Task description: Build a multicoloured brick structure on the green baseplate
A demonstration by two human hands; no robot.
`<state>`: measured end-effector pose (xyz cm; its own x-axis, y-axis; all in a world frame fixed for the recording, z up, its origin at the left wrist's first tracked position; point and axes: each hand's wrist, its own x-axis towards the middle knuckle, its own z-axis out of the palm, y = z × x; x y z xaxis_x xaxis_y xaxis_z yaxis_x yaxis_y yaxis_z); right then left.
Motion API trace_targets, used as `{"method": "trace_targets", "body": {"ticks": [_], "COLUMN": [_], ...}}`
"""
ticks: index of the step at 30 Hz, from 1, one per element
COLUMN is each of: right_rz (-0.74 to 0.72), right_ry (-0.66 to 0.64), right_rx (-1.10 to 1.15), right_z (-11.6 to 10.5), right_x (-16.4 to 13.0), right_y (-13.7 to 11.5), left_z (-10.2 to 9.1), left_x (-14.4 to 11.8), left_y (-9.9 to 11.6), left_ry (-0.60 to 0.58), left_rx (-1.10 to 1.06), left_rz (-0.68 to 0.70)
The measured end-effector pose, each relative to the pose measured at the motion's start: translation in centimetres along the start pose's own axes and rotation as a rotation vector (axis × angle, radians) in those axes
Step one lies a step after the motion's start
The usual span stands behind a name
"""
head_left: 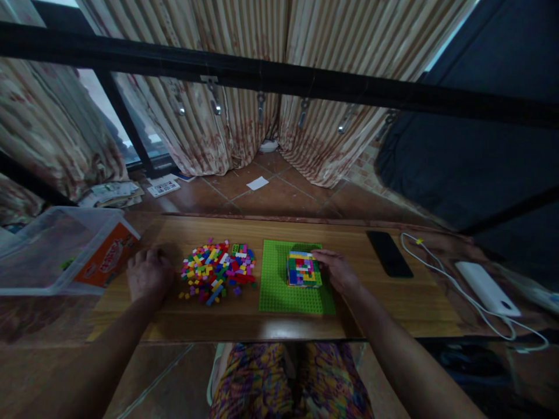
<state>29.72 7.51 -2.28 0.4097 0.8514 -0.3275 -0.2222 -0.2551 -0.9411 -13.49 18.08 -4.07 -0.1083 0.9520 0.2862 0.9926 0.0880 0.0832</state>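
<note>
A green baseplate lies on the wooden table, with a multicoloured block of stacked bricks built on its upper right part. My right hand rests against the right side of that block, fingers touching its top edge. A pile of small loose bricks in several colours lies to the left of the plate. My left hand lies on the table just left of the pile, fingers curled, with nothing seen in it.
A clear plastic box with an orange label sits at the table's left end. A black phone, a white cable and a white power bank lie to the right. Curtains and a black bar stand beyond the table.
</note>
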Motion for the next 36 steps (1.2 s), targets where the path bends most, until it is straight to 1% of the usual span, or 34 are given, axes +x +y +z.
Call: {"method": "trace_targets", "body": {"ticks": [2, 7, 10, 17, 22, 27, 32, 36], "right_rz": [0.006, 0.006, 0.004, 0.015, -0.017, -0.08, -0.083, -0.071], "right_ry": [0.008, 0.02, 0.024, 0.015, 0.018, 0.026, -0.002, -0.038], "right_rx": [-0.004, 0.001, 0.008, 0.02, 0.019, 0.013, -0.019, -0.042], "right_z": [0.0, 0.2, 0.4, 0.9, 0.7, 0.8, 0.6, 0.3], "right_x": [0.0, -0.1, -0.5, -1.0, -0.8, -0.8, -0.9, -1.0], "right_y": [-0.1, -0.1, -0.2, -0.1, 0.2, 0.3, 0.2, 0.0], "left_z": [0.0, -0.1, -0.2, 0.1, 0.2, -0.3, -0.7, -0.7], "left_x": [0.0, 0.0, 0.0, 0.1, 0.1, 0.0, 0.0, 0.1], "left_y": [0.0, 0.1, 0.1, 0.0, -0.1, 0.2, 0.5, 0.4], "left_ry": [0.014, -0.01, 0.003, -0.007, 0.012, -0.022, -0.049, -0.042], "left_rx": [0.003, 0.001, 0.01, -0.001, 0.001, 0.012, 0.013, 0.022], "left_rz": [0.007, -0.005, 0.009, -0.008, 0.011, -0.01, -0.044, -0.013]}}
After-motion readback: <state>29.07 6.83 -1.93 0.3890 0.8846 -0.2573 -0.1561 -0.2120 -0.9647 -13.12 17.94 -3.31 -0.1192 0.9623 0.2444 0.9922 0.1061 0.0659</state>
